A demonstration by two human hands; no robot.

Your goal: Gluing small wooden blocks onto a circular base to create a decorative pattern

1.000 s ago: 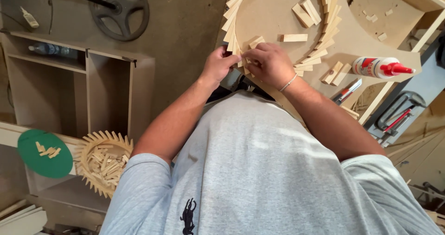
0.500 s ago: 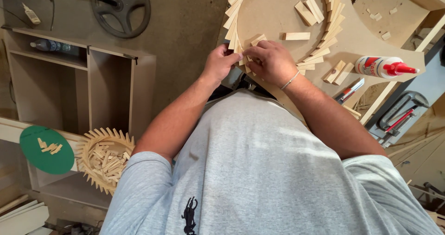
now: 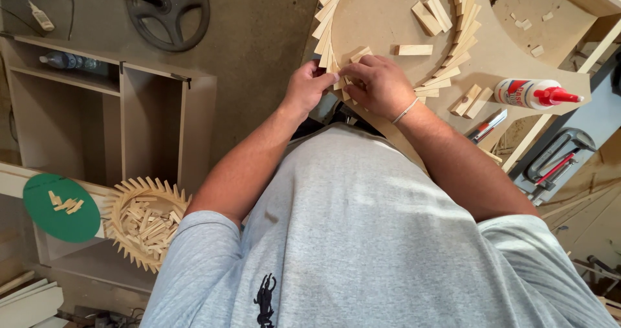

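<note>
Left hand: fingers curled and pinched on the near edge of the ring of overlapping wooden slats, at the lower left of the round wooden disc. Right hand: fingers bent and pressed down on a small wooden slat at the same spot on the ring, knuckles up, thin bracelet at the wrist; both hands almost touching. Ring set around the rim of the disc, slats fanned and leaning one on the next. Inside the ring, on the disc: a few loose wooden blocks, one lying flat near the right hand. Disc resting on a light counter. Outward to the right on the counter: two more short blocks, a white glue bottle with red cap lying on its side, a utility knife at the counter edge. Lower left, well apart: finished slat basket holding a heap of loose slats, beside a green round plate carrying a few small wood pieces. Upper left: open wooden shelf unit with a plastic bottle lying in one compartment.
</note>
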